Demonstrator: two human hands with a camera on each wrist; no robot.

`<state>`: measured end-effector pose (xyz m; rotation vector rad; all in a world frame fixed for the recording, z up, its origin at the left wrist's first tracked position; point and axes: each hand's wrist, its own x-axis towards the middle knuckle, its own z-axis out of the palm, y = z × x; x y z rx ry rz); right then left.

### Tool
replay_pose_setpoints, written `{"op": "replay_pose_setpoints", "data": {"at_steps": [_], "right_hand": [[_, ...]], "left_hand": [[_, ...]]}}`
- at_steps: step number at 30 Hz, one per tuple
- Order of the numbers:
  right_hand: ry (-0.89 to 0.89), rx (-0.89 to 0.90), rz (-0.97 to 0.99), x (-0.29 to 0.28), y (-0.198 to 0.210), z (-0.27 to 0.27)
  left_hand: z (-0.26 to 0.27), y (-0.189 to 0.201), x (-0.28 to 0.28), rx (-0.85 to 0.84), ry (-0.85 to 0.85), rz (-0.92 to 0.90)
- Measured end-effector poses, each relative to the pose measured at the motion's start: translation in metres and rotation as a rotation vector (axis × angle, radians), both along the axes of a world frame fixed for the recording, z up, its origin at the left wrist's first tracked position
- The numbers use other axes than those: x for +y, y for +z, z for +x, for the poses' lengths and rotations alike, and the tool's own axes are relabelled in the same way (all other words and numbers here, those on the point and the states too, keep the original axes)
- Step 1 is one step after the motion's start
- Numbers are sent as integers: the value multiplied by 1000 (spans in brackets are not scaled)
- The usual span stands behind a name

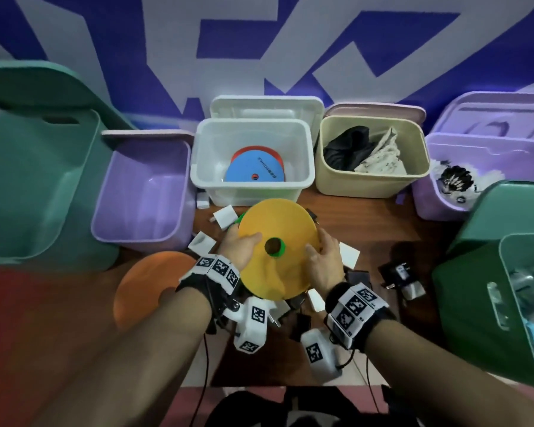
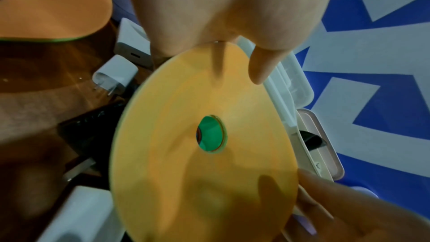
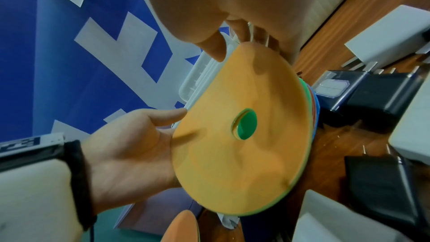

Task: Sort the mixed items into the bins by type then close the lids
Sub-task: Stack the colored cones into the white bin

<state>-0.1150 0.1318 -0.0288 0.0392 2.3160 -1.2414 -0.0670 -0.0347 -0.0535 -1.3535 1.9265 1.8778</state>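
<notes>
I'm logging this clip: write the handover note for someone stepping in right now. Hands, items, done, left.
Left hand and right hand both grip a stack of flat discs, yellow disc with centre hole on top, green showing beneath, held above the wooden table.
Done: blue and red discs lie in the clear plastic bin; clothes fill the beige bin.
Left: bin the held stack, likely with the discs; the orange disc and white and black chargers remain on the table. Every visible bin is open.
</notes>
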Motion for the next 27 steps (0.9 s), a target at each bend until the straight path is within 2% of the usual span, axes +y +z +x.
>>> {"op": "replay_pose_setpoints", "data": {"at_steps": [1,3,5,6,8,10,13,17,19,22,27], "right_hand": [[12,-16,-9,-1,1,-3],[31,-41,-24,-6,0,-9],[37,-26,-27,-11,-14,-20],[31,-30,-34,-11,-30,-27],[49,-31,-20,-11,-62,-42],[77,-25,10,-16,-69,-51],[117,-43,29,-23,-73,-61],[179,-101,114,-22,-103,-72],[216,-119,163,-22,-95,-73],[244,-105,213,-28,-46,-66],[219,-161,170,-25,-41,-71]], "left_hand": [[0,0,-1,12,25,0],[-3,-27,-8,17,63,6],[-4,-38,-11,-4,74,-15],[-5,-36,-10,-8,84,-21],[-7,-6,-3,-14,93,-46],[-9,8,0,-31,112,-45],[-11,1,-2,-56,137,-46],[-12,-14,-5,-45,172,39],[-13,-6,-4,-18,155,60],[-13,-11,-6,-44,99,1],[-11,-17,-7,-104,74,-76]]}}
